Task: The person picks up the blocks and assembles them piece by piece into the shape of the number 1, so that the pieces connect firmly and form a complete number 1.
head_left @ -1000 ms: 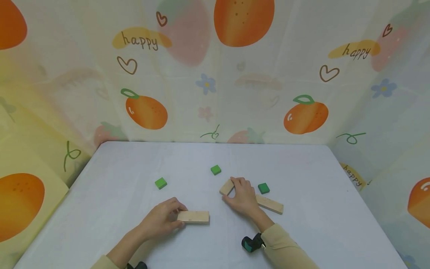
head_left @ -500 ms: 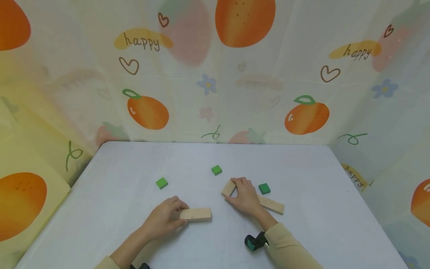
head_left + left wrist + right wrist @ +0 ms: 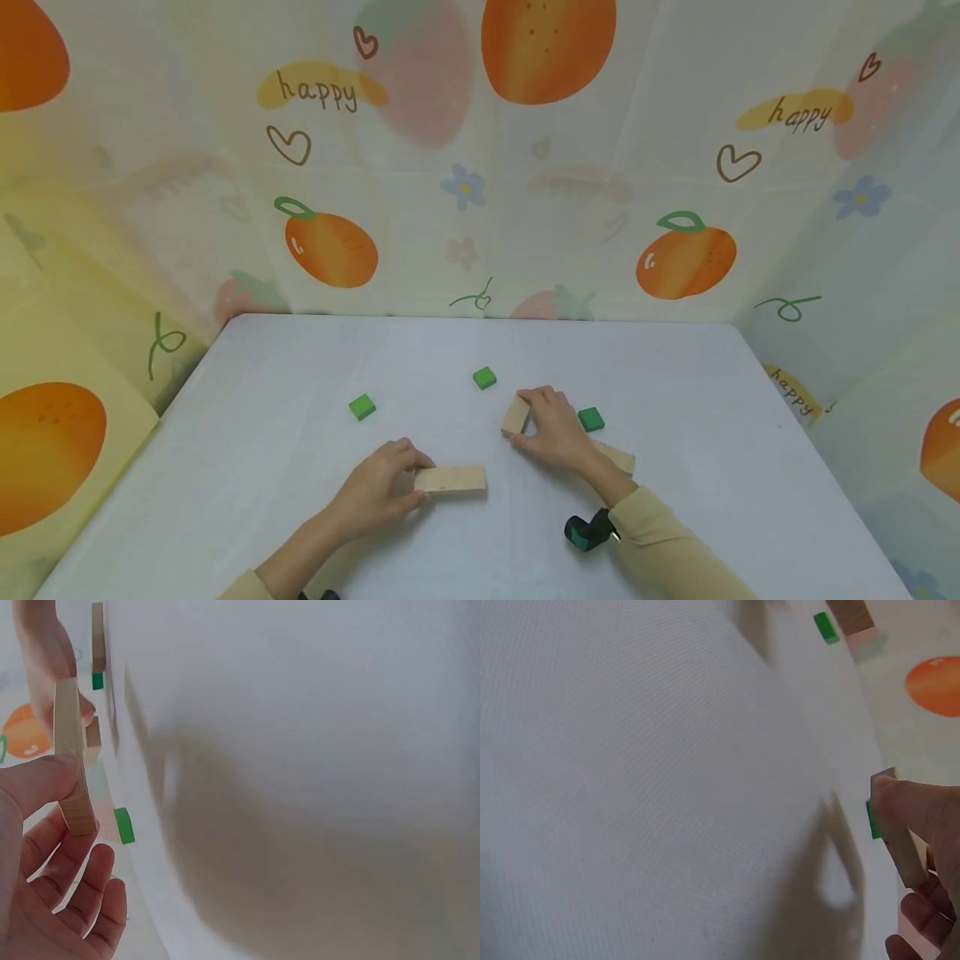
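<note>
My left hand [image 3: 378, 492] pinches a pale wooden block [image 3: 452, 481] by its left end, thumb on the near side and fingers on the far side. In the left wrist view, that block [image 3: 69, 724] is held off the white table. My right hand [image 3: 558, 433] grips a second wooden block [image 3: 515, 415], tilted, between thumb and fingertips. The right wrist view shows this block [image 3: 900, 840] above the cloth, its shadow falling below. A third wooden block [image 3: 615, 457] lies on the table, partly hidden behind my right wrist.
A dark green block [image 3: 591, 418] lies just beyond my right hand. Two lighter ones, a middle green block [image 3: 484, 377] and a left green block [image 3: 362, 407], lie farther back on the white table [image 3: 645, 358]. A fruit-patterned curtain [image 3: 465, 242] hangs behind the table's far edge.
Both hands have shifted slightly right with their wooden blocks. The block in my right hand has turned more upright, and my right wrist now covers more of the third wooden block.
</note>
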